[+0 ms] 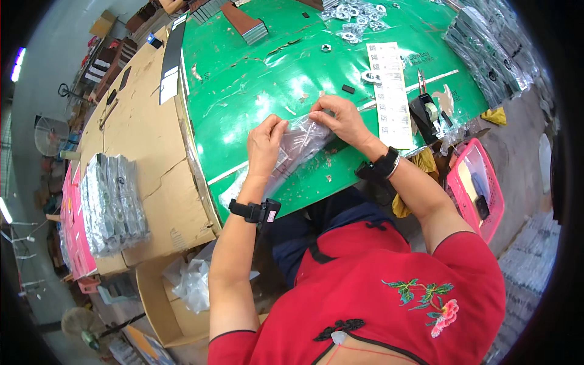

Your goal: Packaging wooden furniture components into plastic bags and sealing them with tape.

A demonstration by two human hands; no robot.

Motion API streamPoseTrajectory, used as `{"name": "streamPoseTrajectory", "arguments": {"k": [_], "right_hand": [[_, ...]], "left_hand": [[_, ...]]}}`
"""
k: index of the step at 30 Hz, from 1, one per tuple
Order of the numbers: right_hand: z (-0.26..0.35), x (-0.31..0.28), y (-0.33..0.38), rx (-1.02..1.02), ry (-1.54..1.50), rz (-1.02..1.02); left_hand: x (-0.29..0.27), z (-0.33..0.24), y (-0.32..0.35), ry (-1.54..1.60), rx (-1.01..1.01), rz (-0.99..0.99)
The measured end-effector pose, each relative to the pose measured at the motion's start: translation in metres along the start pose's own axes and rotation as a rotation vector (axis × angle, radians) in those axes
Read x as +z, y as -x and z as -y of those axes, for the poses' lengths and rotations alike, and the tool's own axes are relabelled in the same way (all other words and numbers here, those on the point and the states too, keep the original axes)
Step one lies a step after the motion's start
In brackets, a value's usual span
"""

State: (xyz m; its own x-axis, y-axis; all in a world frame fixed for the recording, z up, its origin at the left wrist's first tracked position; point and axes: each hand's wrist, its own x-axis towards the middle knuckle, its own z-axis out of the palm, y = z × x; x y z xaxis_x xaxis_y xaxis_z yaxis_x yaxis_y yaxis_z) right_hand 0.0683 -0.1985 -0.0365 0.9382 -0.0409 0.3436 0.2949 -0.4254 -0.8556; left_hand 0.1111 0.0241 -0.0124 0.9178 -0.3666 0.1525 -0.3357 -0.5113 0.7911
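A clear, crinkled plastic bag [302, 145] lies slanted across the near part of the green-topped table [243, 79]. My left hand [265, 145] pinches its upper left side between thumb and fingertips. At the upper right end of the bag, my right hand [342, 120] is closed in a pinch on the plastic. Glare and folds hide whether anything is inside. Just beyond my right hand sits a small black block [348, 89]. A sheet of white labels [392, 100] lies to the right of that hand.
Right of the labels stands a black tape dispenser [431, 115]. Plastic-wrapped packs are piled at the far right [486, 55] and on the cardboard at left [115, 207]. Small bagged metal parts [359, 15] lie at the back. A pink basket [496, 204] and an open carton [161, 313] flank me below.
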Motion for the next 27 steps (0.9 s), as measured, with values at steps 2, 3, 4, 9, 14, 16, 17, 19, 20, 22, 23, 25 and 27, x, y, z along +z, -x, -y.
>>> {"name": "streamPoseTrajectory", "arguments": {"k": [2, 3, 4, 9, 14, 16, 17, 19, 20, 22, 23, 25, 27], "right_hand": [[-0.004, 0.003, 0.000, -0.039, 0.018, -0.056], [-0.005, 0.005, 0.000, -0.044, 0.011, -0.076], [-0.006, 0.006, -0.001, -0.049, 0.004, -0.096], [-0.010, 0.009, -0.002, -0.059, 0.003, -0.096], [-0.011, 0.003, -0.011, 0.036, -0.022, -0.018], [-0.001, -0.003, -0.018, 0.167, 0.056, 0.110], [0.006, -0.007, -0.024, 0.162, 0.058, 0.119], [0.024, -0.011, -0.036, -0.107, 0.490, 0.148], [0.025, -0.006, -0.039, -0.113, 0.491, 0.157], [0.021, 0.007, -0.047, 0.045, 0.553, 0.587], [0.009, 0.014, -0.047, 0.099, 0.444, 0.559], [0.007, 0.013, -0.046, 0.123, 0.385, 0.557], [0.004, 0.010, -0.045, 0.160, 0.323, 0.545]], "left_hand": [[0.004, 0.000, -0.001, -0.011, 0.009, -0.014], [0.005, 0.001, -0.002, -0.024, 0.020, -0.029], [0.006, 0.001, -0.002, -0.021, 0.011, -0.034], [0.014, 0.008, -0.005, -0.031, -0.084, 0.025], [0.014, 0.019, -0.016, -0.050, -0.159, 0.118], [0.015, 0.020, -0.017, -0.018, -0.209, 0.169], [0.015, 0.021, -0.016, -0.037, -0.223, 0.188], [0.016, 0.020, -0.013, -0.051, -0.241, 0.203], [0.016, 0.020, -0.013, -0.080, -0.223, 0.195], [0.014, 0.023, -0.015, -0.107, -0.203, 0.171], [0.013, 0.027, -0.016, -0.073, -0.187, 0.177], [0.004, 0.021, -0.012, -0.033, -0.183, 0.172], [-0.026, 0.021, -0.004, 0.173, -0.048, -0.098]]}}
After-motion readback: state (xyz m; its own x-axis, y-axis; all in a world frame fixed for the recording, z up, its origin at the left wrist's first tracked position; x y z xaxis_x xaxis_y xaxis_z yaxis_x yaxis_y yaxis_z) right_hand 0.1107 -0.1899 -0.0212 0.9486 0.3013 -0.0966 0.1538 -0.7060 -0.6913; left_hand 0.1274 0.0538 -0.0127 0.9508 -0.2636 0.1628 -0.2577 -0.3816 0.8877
